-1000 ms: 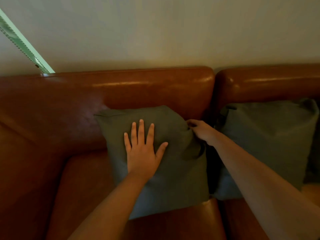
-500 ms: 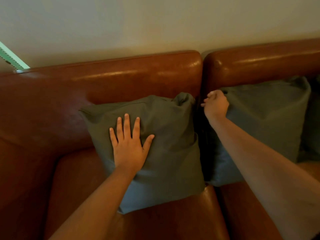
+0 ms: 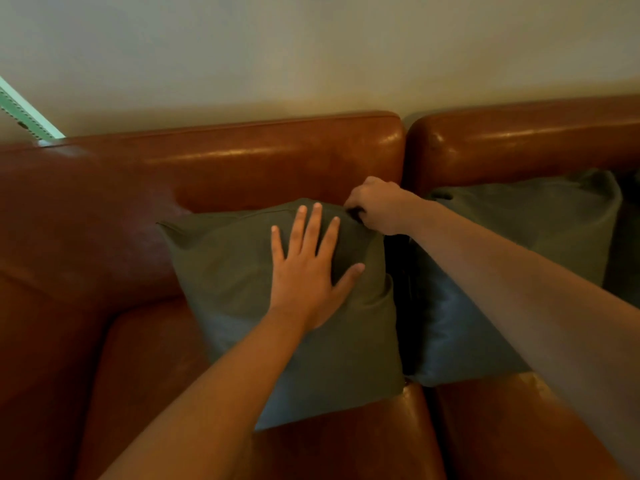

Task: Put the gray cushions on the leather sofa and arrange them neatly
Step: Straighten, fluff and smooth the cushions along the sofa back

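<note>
Head view looks down on a brown leather sofa (image 3: 263,168) that fills the lower two thirds of the frame. Its two back sections meet in a seam right of centre. A gray cushion (image 3: 235,271) stands in the middle of the frame, with its lower edge on the seat and its top leaning against the backrest of the section on the frame's left.

The left hand (image 3: 308,278) lies flat on the cushion's front face. Its fingers are straight and spread apart, the thumb is splayed toward the frame's right, and the palm presses into the fabric. The right hand (image 3: 377,207) is at the cushion's upper right corner, its fingers curled in and clamped on a bunch of the fabric there.

A second gray cushion (image 3: 519,244) leans against the backrest in the right part of the frame, just beside the first, with a dark gap between them. The right forearm (image 3: 502,289) crosses in front of it. A pale wall (image 3: 311,46) spans the top of the frame, and a light green strip (image 3: 24,112) slants at the left edge above the sofa back.
</note>
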